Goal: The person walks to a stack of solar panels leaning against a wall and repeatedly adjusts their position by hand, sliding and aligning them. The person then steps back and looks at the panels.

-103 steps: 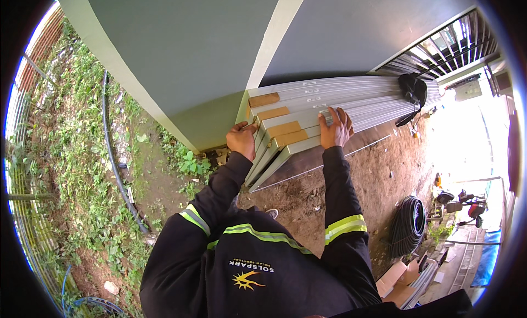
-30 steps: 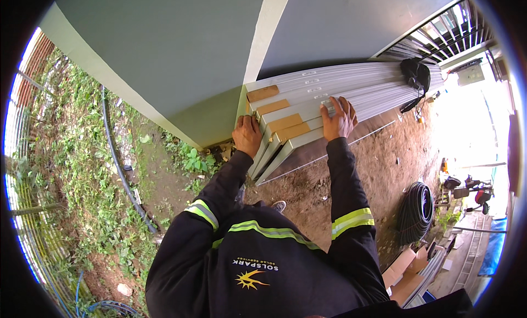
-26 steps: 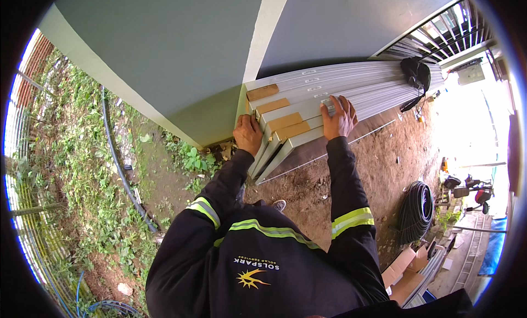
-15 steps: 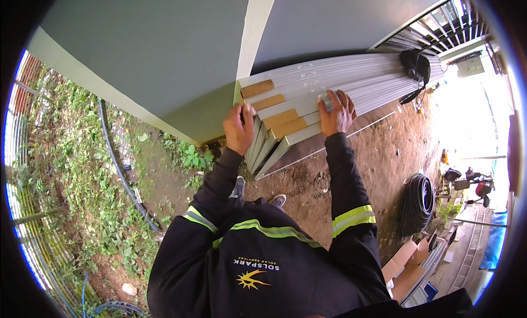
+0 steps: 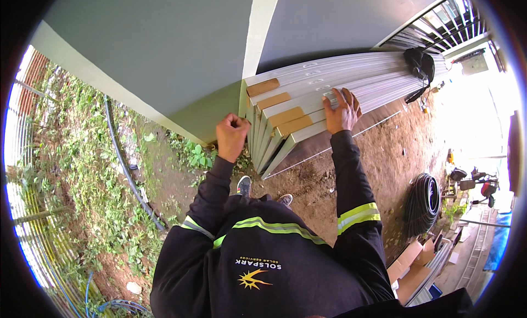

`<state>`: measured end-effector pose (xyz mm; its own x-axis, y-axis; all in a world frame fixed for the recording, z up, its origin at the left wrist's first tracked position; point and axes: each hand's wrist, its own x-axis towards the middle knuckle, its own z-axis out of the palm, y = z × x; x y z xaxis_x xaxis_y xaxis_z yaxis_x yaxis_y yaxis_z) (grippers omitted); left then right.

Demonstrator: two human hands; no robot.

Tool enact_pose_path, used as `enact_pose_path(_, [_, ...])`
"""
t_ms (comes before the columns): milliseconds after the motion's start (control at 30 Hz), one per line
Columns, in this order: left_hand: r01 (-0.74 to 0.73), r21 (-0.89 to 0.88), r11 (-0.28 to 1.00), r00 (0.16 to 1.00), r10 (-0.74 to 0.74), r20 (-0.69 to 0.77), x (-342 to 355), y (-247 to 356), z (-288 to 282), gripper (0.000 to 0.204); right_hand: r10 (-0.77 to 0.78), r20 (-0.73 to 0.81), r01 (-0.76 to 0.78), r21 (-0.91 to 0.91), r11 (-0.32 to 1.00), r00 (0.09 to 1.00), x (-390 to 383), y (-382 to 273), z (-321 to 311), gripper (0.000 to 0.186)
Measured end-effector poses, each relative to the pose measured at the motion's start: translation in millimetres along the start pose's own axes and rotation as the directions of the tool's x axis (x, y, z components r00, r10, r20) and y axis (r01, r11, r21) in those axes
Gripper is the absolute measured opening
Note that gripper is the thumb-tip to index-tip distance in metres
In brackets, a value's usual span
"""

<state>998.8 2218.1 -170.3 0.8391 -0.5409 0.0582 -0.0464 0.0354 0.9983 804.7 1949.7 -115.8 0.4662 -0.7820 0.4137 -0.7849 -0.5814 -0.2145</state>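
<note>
Silver-framed flat panels (image 5: 362, 82), which look like solar panels, stand on edge in a row along the wall. Brown corner pieces (image 5: 285, 115) cap several of their near top corners, and the panel ends fan slightly apart there. My left hand (image 5: 232, 136) is closed, fingers curled in, just left of the panel ends and apart from them. Whatever it may pinch is hidden. My right hand (image 5: 343, 112) rests over the top edges of the front panels, its thumb and fingers spread.
A black bag (image 5: 420, 65) lies on the far end of the panels. Coiled black pipe (image 5: 422, 205) sits on the dirt at right, near cardboard boxes (image 5: 409, 268). A dark hose (image 5: 118, 145) runs through weeds at left. A grey wall (image 5: 153, 49) rises behind.
My left hand has drawn back from the panel corners and dropped a little, its fingers curled. My right hand stays over the panel edges. The whole view has shifted slightly.
</note>
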Motion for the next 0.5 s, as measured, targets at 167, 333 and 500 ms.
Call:
enact_pose_path(167, [-0.098, 0.353, 0.93, 0.995, 0.087, 0.048, -19, -26, 28, 0.024, -0.012, -0.011, 0.012, -0.009, 1.0, 1.0, 1, 1, 2, 0.051])
enact_pose_path(333, [-0.263, 0.419, 0.869, 0.963, 0.26, 0.065, -16, -31, 40, 0.015, -0.017, -0.021, 0.017, -0.014, 1.0, 1.0, 0, 3, 3, 0.049])
enact_pose_path(500, [-0.367, 0.381, 0.849, 0.93, 0.319, 0.184, -3, -43, 33, 0.011, -0.037, -0.046, 0.037, 0.0, 0.999, 0.998, 0, 3, 4, 0.048])
